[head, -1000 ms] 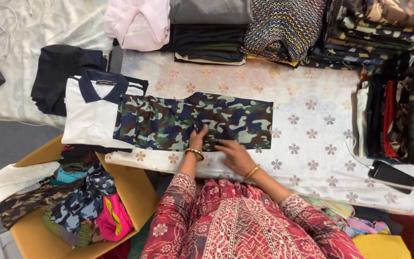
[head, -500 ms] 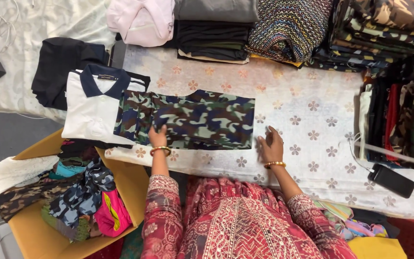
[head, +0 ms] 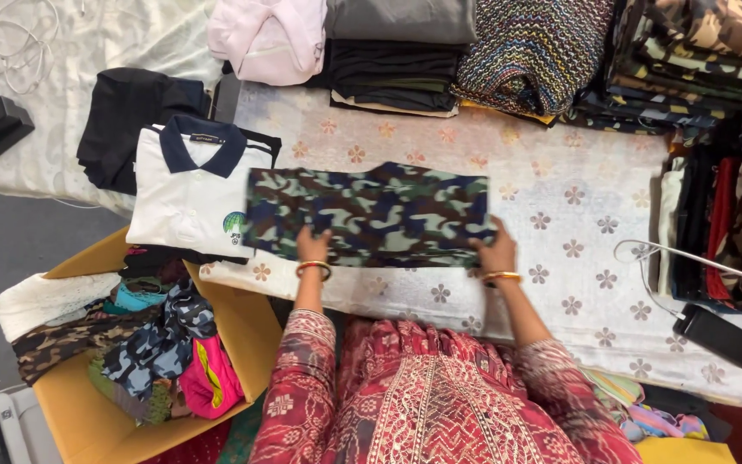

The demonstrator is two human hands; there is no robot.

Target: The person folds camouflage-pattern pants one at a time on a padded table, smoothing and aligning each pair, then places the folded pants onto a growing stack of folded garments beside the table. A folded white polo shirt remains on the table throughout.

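Green, brown and dark blue patches cover the folded camouflage cloth (head: 369, 213) that lies flat in the middle of the bench (head: 577, 283). The bench has a white cover with small flower shapes on it.

The left hand (head: 312, 247) is at the near left corner of the cloth. Its fingers are closed on the edge of the cloth. The right hand (head: 496, 252) is at the near right corner. Its fingers are closed on that edge too. Each wrist has a gold bangle, and the sleeves are red with a pattern.

The left end of the cloth lies over part of a white polo shirt (head: 189, 193) with a dark blue collar. A black garment (head: 126, 125) lies just behind that shirt.

At the far side of the bench sit piles of folded clothes. There is a pink one (head: 268, 36), a grey and black pile (head: 397, 51), a zigzag one (head: 530, 51) and a camouflage pile (head: 697, 51). More clothes (head: 723, 223) hang or lie at the right edge.

A yellow box (head: 79, 412) stands low on the left, beside the person. It is full of mixed clothes. A black phone (head: 721, 335) lies on the bench at the right, well apart from the hands, with a white hanger (head: 646, 251) just beside it.
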